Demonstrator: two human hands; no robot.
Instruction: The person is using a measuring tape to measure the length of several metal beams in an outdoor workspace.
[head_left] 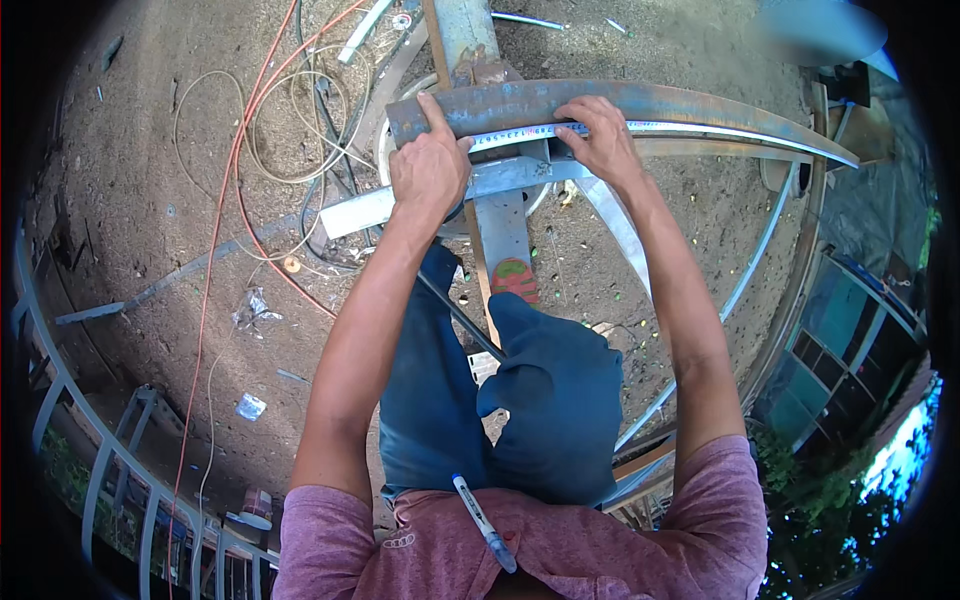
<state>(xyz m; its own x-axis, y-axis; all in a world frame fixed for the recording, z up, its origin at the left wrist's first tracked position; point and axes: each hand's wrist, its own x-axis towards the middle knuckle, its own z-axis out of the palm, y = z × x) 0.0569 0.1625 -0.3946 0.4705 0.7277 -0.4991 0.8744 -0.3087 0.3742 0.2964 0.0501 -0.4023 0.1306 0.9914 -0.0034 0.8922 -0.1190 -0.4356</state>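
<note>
Your left hand (428,168) presses closed over the near end of a long grey steel bar (620,105), and your right hand (600,140) pinches a silver measuring tape (520,133) flat along it. Below lies bare dirt ground (130,200) strewn with orange and white cables (235,180), with a grey metal railing (60,400) at the left.

— What lies on the dirt ground (150,250)?
— Orange cable (215,230) and pale looped wire (300,130) left of the metal post (462,35); a grey ladder (110,470) farther left.
— Anything else?
— A marker pen (483,522) below the post.
</note>
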